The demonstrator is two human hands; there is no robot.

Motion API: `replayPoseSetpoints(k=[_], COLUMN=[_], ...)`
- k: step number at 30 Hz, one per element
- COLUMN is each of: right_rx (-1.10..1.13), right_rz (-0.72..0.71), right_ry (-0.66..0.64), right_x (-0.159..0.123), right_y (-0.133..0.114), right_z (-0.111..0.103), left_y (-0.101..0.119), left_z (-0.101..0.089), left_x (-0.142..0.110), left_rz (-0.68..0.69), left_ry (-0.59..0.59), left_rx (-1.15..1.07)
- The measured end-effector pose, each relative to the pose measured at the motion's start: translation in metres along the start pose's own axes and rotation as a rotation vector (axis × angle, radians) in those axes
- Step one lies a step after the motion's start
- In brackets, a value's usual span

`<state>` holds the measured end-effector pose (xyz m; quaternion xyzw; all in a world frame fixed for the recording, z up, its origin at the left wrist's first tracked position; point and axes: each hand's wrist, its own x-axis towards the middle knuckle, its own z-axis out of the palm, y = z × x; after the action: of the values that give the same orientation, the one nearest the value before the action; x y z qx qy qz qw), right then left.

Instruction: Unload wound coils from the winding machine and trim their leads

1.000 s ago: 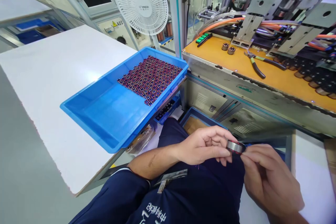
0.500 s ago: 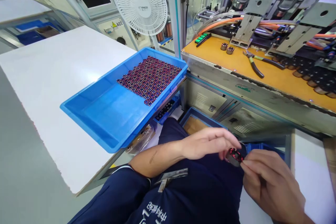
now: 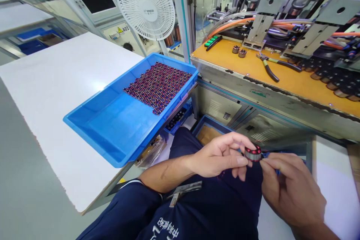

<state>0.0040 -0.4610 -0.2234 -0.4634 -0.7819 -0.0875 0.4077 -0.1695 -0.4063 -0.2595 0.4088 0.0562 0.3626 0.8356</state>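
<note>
A navy shirt (image 3: 213,210) bears white lettering (image 3: 168,228); white trim (image 3: 132,181) edges one sleeve (image 3: 126,204).

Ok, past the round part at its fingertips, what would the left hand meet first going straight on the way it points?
Most likely the right hand, just beyond the round part; depth is unclear.

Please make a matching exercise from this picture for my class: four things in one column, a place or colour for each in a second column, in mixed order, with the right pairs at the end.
Things
1. Pliers
2. Fan
3. Blue tray
4. Round part with red spots

Places and colours
A. Held between the left hand and the right hand
B. Lying on the orange worktop
C. White, with a round grille
D. Resting on the white table

Right pairs: 1-B, 2-C, 3-D, 4-A
</note>
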Motion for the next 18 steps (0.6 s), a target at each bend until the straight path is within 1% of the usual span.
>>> replayPoseSetpoints(k=[4, 6, 7, 9, 10, 12, 13, 14, 15, 16, 18], right_rx=[0.047, 0.095, 0.120, 0.132, 0.121, 0.093, 0.082, 0.080, 0.082, 0.084, 0.069], right_rz=[0.046, 0.013, -0.016, -0.072, -0.092, -0.114, -0.118, -0.119, -0.114, -0.103, -0.074], right_ry=[-0.014, -0.010, -0.006, -0.021, -0.046, -0.098, -0.115, -0.116, -0.104, -0.087, -0.059], right_x=[0.001, 0.003, 0.004, 0.006, 0.007, 0.007, 0.007, 0.007, 0.006, 0.005, 0.003], right_y=[0.001, 0.001, 0.001, 0.001, 0.002, 0.003, 0.004, 0.005, 0.005, 0.006, 0.006], right_z=[-0.002, -0.004, -0.005, -0.008, -0.009, -0.010, -0.010, -0.011, -0.010, -0.010, -0.009], left_y=[-0.001, -0.001, 0.000, 0.000, 0.000, 0.000, 0.000, 0.000, -0.001, -0.001, -0.003], left_z=[0.002, 0.003, 0.004, 0.003, 0.002, 0.000, -0.001, -0.003, -0.004, -0.004, -0.005], left_x=[0.000, 0.001, 0.001, 0.003, 0.004, 0.005, 0.005, 0.005, 0.005, 0.005, 0.004], left_rz=[0.164, 0.200, 0.196, 0.120, 0.044, -0.146, -0.222, -0.267, -0.270, -0.240, -0.137], left_ry=[0.000, 0.032, 0.071, 0.134, 0.117, 0.001, -0.064, -0.109, -0.124, -0.119, -0.095], left_rx=[-0.084, -0.139, -0.159, -0.145, -0.120, -0.063, -0.043, -0.030, -0.023, -0.022, -0.044])
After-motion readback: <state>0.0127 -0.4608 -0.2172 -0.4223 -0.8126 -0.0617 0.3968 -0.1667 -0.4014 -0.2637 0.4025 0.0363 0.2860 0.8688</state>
